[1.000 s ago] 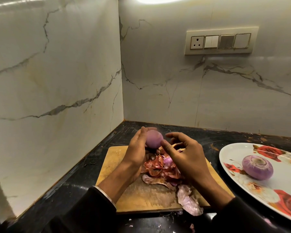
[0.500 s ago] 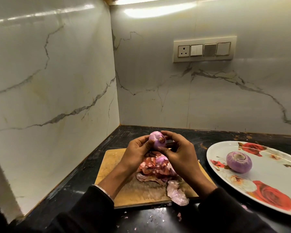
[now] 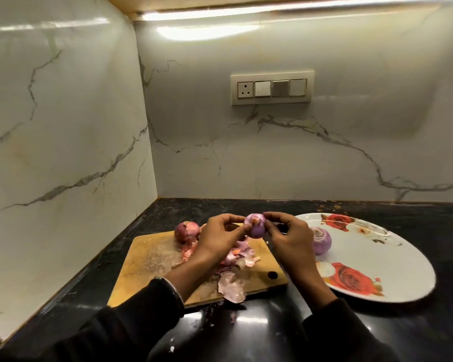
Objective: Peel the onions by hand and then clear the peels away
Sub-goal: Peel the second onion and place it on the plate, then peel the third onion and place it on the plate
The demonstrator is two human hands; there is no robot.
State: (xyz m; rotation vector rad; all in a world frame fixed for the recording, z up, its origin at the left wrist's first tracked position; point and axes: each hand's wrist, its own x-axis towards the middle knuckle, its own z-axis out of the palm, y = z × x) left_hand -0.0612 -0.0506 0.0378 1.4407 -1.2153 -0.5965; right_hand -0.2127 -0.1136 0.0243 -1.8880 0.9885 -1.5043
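Since the prior frames both hands have lifted slightly; an unpeeled onion (image 3: 186,232) now shows at the board's far left corner. Counter (image 3: 416,333) carries plate (image 3: 392,262) with one peeled onion (image 3: 322,241), kept apart from waste. Cutting board (image 3: 152,265) catches peels (image 3: 232,282). Left hand (image 3: 220,237) and right hand (image 3: 289,236) pinch the held onion (image 3: 256,226) above the board, fingertips curled, likely picking at its end.

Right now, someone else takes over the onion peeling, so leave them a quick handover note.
Left hand and right hand both grip the held onion above the board, picking at its end.
Peeled onion lies on the plate.
Unpeeled onion sits at the board's far edge.
Peels are piled on the board.
Left: finish this onion, peel the last one, clear the peels.
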